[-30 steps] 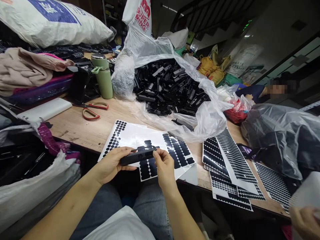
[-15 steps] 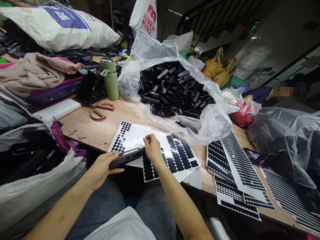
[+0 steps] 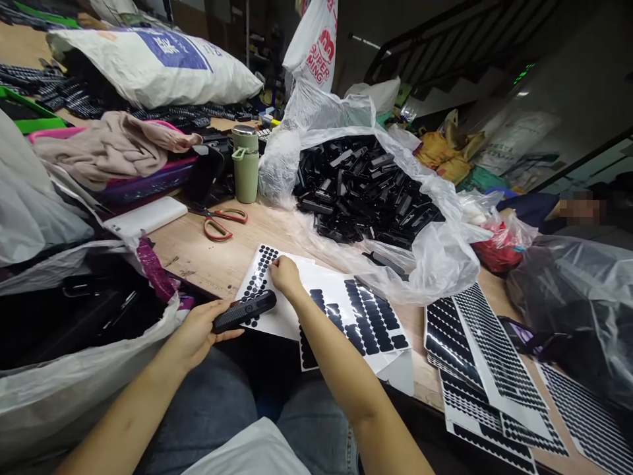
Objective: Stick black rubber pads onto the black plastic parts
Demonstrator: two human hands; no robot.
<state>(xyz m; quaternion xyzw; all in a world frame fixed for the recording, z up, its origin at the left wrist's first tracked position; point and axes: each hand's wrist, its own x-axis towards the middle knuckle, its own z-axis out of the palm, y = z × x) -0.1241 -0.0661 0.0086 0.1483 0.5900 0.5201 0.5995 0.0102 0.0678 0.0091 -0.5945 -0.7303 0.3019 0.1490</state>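
My left hand (image 3: 198, 330) is closed on a long black plastic part (image 3: 244, 311), held level just off the near edge of the wooden table (image 3: 198, 254). My right hand (image 3: 283, 275) reaches across to a white sticker sheet (image 3: 291, 290) and its fingertips pinch at a column of small round black pads (image 3: 260, 280) at the sheet's left side. Whether a pad is between the fingers I cannot make out. Rows of oval black pads (image 3: 370, 320) cover the right half of that sheet.
An open clear bag of black plastic parts (image 3: 366, 191) lies behind the sheet. Red-handled scissors (image 3: 220, 223), a green flask (image 3: 246, 168) and a white slab (image 3: 146, 216) sit to the left. More pad sheets (image 3: 475, 356) lie right. Another person (image 3: 568, 208) sits far right.
My right hand left the black part and moved left across the sheet to the round pads. My left hand lowered the part a little. The view swung left.
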